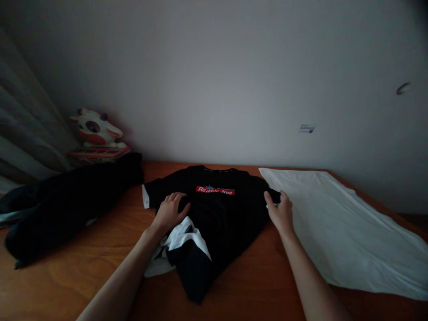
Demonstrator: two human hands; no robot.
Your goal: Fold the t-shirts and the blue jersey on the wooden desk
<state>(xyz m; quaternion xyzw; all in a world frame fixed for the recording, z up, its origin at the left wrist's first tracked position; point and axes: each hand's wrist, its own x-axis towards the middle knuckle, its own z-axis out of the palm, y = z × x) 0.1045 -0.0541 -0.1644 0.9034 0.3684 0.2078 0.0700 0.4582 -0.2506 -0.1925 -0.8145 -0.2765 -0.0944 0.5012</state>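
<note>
A black short-sleeved T-shirt [227, 218] with a red printed label and white cuffs lies front up on the wooden surface, its collar toward the wall. Its lower left part is bunched and turned over, showing white cloth. My left hand [171, 210] is on the shirt's left side below the sleeve, fingers curved, with black fabric between thumb and fingers. At the opposite side, my right hand [281, 211] pinches the end of the right sleeve between thumb and fingers. The fabric under my left fingertips is partly hidden.
A white cloth [341, 227] is spread at the right. Dark clothing [76, 200] is heaped at the left. Behind that heap, a cow-shaped toy [96, 129] stands near a curtain [26, 116]. The wall [214, 89] rises behind the wooden surface [110, 249].
</note>
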